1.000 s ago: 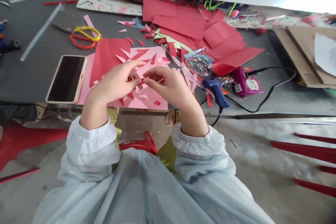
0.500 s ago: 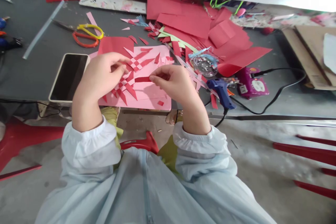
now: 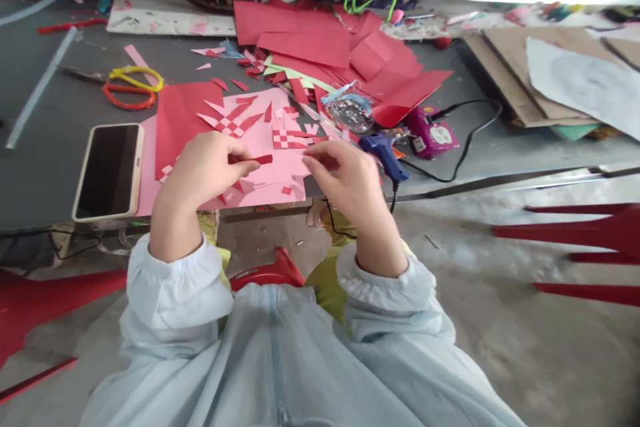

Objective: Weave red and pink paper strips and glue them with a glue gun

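My left hand (image 3: 213,163) is closed, pinching a short red paper strip (image 3: 263,159) that points right from its fingertips. To its right, my right hand (image 3: 345,177) hovers with curled fingers, thumb and forefinger a little apart, and nothing visible between them. Beneath both hands lies a pink sheet (image 3: 270,190). A red and pink woven paper piece (image 3: 229,125) with pointed ends rests just above my left hand. Another checkered piece (image 3: 287,140) lies close to my right fingertips. My left hand partly hides other woven paper under it.
Left of the sheet is a phone (image 3: 109,172), with scissors (image 3: 133,88) behind it. Red paper (image 3: 310,47) is piled at the back. A blue glue gun (image 3: 384,150), a purple box (image 3: 433,133) and its cord sit at right, before cardboard (image 3: 530,87).
The red strip has gone from my right fingertips to my left hand. My right hand has drawn off to the right. The view has turned right, and the checkered piece near it is now uncovered.
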`<state>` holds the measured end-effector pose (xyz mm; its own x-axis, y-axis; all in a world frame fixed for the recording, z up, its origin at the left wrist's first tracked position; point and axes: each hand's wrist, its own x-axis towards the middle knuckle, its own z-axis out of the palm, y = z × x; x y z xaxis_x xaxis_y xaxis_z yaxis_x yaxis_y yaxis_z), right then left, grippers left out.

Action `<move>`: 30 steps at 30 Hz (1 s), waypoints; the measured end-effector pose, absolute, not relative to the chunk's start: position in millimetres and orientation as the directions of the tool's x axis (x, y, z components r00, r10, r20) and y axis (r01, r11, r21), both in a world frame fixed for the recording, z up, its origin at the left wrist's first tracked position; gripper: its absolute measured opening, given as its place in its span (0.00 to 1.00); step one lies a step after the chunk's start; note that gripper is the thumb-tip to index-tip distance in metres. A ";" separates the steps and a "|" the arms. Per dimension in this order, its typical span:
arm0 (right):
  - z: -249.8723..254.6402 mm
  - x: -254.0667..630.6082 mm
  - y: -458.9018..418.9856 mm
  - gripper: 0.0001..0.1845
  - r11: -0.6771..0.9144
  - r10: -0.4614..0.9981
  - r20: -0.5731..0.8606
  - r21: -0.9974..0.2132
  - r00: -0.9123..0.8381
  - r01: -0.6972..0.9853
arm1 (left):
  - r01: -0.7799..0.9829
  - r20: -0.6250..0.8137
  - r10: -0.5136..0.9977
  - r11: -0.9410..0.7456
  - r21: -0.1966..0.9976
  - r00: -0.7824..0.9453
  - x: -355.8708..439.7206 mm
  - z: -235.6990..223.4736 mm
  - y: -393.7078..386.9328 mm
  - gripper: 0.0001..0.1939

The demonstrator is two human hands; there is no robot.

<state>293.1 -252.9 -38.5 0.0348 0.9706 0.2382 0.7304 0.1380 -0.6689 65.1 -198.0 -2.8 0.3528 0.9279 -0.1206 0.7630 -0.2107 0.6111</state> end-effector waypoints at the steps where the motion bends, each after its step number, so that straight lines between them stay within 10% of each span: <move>1: -38.1 304.3 -260.6 0.11 0.083 0.955 0.275 -0.601 0.109 0.795 | 0.750 -0.109 0.933 -0.202 0.630 0.342 64.9 -4.4 -196.9 0.11; 11: -39.1 373.0 -261.8 0.24 -0.427 0.893 0.109 -0.095 0.436 0.899 | 0.368 -0.148 0.905 -0.011 0.930 0.399 78.5 -6.2 -189.9 0.14; 30: -49.2 360.8 -251.2 0.22 -0.450 0.876 0.129 -0.122 0.464 0.885 | 0.200 -0.219 0.868 0.142 0.969 0.446 87.4 -4.6 -188.8 0.10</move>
<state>360.8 -251.2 -49.2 0.4640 0.8765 0.1287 0.8845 -0.4503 -0.1220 87.4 -188.8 -4.6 0.4459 0.8678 -0.2193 0.1999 0.1423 0.9694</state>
